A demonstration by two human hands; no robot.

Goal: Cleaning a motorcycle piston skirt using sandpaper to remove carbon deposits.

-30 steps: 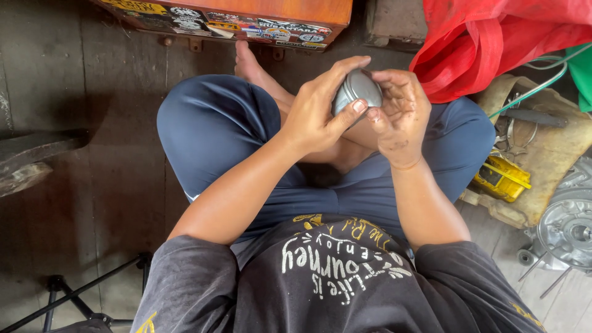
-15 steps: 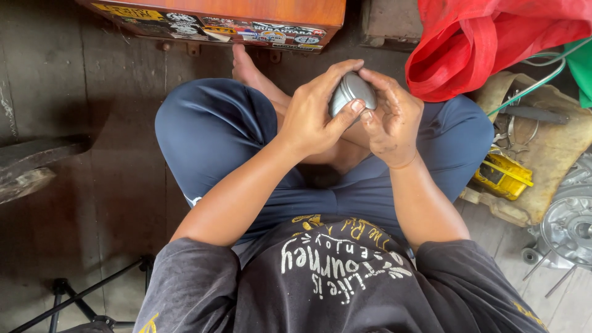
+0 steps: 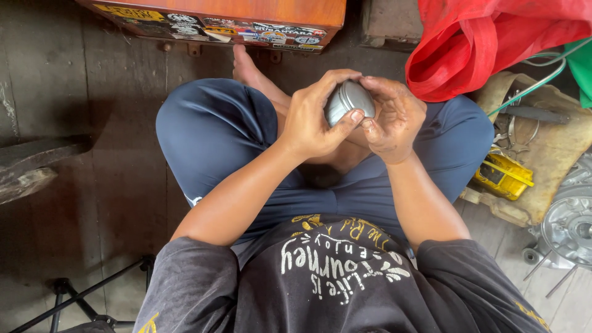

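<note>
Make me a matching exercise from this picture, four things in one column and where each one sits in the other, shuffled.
Things:
1. round grey metal part
2. red plastic bag
3. small yellow box-shaped tool
4. orange wooden box with stickers

Places:
A. on the tan cloth at the right
B. along the top edge, beyond the bare foot
C. between the left hand and right hand
D. top right corner

Pairs: 1-C, 2-D, 3-A, 4-B
</note>
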